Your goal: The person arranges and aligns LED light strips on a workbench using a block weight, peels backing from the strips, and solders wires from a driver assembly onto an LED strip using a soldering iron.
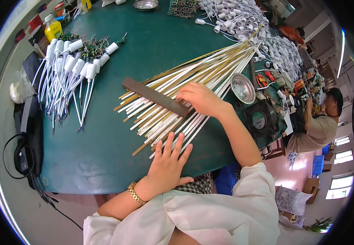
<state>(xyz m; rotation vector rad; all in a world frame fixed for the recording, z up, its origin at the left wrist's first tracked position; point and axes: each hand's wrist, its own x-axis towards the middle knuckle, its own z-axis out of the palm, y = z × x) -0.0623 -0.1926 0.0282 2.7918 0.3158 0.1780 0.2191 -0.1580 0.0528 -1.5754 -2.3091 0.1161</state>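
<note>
A fan of long thin white and gold strips (177,83) lies across the green table (103,155). A dark flat bar (154,96) rests crosswise on the strips. My right hand (201,98) grips the bar's right end and presses it down on the strips. My left hand (166,163) lies flat with fingers spread on the near ends of the strips, a gold watch on its wrist.
A bundle of white sockets with wires (69,69) lies at the left, more sockets (242,20) at the back right. A metal bowl (242,87) of small parts and a black fan (259,120) sit right of the strips. A yellow bottle (52,26) stands far left. Another person (320,122) sits at the right.
</note>
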